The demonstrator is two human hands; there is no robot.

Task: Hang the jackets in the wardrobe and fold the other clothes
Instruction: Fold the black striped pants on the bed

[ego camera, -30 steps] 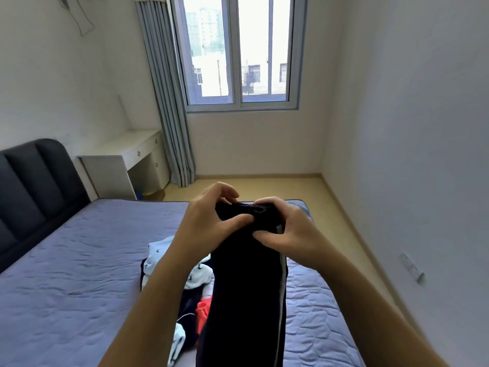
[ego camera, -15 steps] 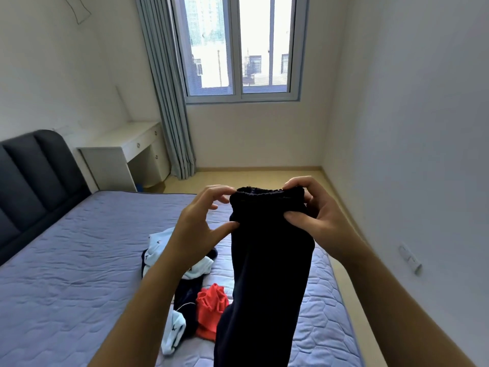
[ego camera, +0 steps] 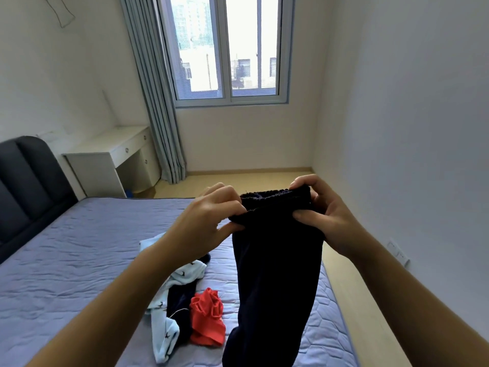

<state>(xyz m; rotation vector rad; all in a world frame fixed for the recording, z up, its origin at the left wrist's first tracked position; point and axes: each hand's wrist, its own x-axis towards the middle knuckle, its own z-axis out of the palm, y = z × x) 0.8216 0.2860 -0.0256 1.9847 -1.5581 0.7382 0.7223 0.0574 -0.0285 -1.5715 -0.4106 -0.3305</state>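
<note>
The dark garment [ego camera: 275, 260] is gripped at its ribbed band between the left hand [ego camera: 209, 223] and the right hand [ego camera: 325, 215], hanging below them (soft, limp); 2 band corners seem best held.

We see two bare forearms reaching in from the near edge, one at the left and one at the right. No sleeve covers either arm as far back as they show. Our left hand [ego camera: 209, 221] and right hand [ego camera: 324, 215] wear no gloves, rings, watch or bracelet. The nails we can make out look short and unpainted.
</note>
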